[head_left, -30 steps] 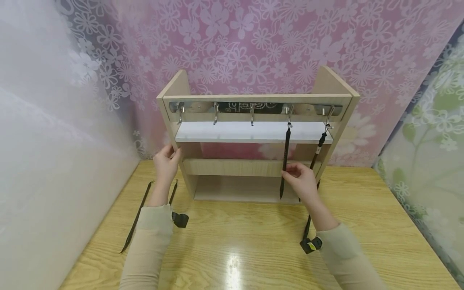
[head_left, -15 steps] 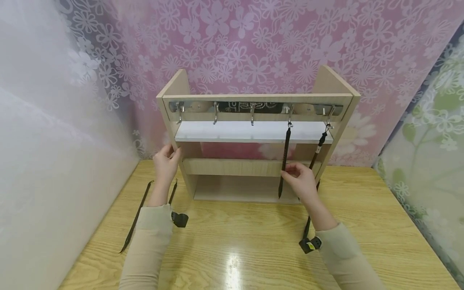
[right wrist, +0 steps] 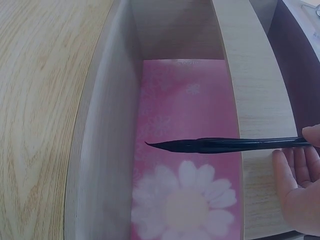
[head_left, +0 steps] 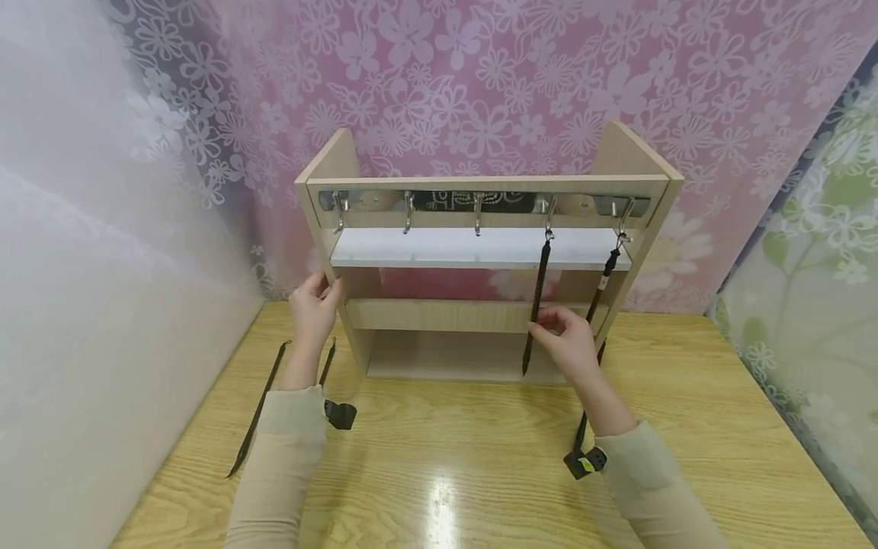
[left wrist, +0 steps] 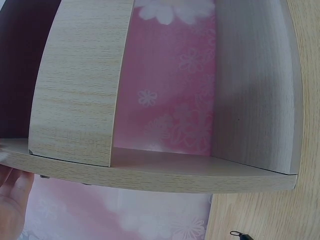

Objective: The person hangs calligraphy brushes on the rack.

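Observation:
My right hand (head_left: 572,343) pinches the lower half of a black calligraphy brush (head_left: 539,282) between thumb and fingers. That brush hangs by its loop from the fourth hook of the rack (head_left: 504,201), tip down and slanting left. In the right wrist view its dark pointed tip (right wrist: 172,146) shows beyond the fingers. A second calligraphy brush (head_left: 610,263) hangs on the rightmost hook, partly behind my right hand. My left hand (head_left: 312,316) grips the left side panel of the wooden shelf (head_left: 421,315); in the left wrist view its fingers (left wrist: 19,192) are at the panel's edge.
Two brushes lie on the table at left: one brush (head_left: 257,419) beside my left sleeve, another brush (head_left: 328,361) partly behind the wrist camera. At right, a dark brush (head_left: 581,431) lies partly under my forearm. A patterned pink backdrop (head_left: 446,84) stands behind the shelf.
The right hand has drifted slightly left, and the lower end of the pinched brush has swung left with it. The left hand has stayed on the shelf's side panel.

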### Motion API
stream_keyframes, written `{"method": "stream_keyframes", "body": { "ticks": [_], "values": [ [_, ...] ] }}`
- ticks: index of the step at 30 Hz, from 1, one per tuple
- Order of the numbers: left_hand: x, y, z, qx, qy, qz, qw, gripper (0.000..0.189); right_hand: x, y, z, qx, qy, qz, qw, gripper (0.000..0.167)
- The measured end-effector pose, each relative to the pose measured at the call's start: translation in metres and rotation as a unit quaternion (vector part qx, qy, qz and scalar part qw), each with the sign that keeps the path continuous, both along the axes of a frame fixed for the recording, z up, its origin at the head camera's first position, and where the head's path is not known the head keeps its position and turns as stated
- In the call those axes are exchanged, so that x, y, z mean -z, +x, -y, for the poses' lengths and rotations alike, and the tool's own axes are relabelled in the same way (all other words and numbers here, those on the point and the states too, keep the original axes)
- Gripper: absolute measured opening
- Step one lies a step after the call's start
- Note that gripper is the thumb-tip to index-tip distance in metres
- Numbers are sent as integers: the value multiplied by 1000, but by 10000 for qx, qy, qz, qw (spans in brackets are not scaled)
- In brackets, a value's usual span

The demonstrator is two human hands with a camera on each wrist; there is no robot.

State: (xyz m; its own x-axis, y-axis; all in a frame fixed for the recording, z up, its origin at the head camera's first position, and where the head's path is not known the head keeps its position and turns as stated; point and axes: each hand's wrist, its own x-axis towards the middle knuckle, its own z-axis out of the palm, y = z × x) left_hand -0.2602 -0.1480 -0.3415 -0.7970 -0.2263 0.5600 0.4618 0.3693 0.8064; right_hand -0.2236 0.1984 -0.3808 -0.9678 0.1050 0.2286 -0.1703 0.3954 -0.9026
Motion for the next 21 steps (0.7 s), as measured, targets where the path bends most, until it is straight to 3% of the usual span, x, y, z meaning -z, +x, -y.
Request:
{"method": "stream_keyframes", "body": {
  "ticks": [16, 21],
  "values": [
    [-2, 1, -2, -62, -41, 59, 10000, 24, 0, 0, 5, -68, 19, -68, 10000, 20],
    [5, -5, 2, -40, -30, 45, 10000, 25, 1, 0, 5, -77, -20, -80, 9999, 20]
  ]
}}
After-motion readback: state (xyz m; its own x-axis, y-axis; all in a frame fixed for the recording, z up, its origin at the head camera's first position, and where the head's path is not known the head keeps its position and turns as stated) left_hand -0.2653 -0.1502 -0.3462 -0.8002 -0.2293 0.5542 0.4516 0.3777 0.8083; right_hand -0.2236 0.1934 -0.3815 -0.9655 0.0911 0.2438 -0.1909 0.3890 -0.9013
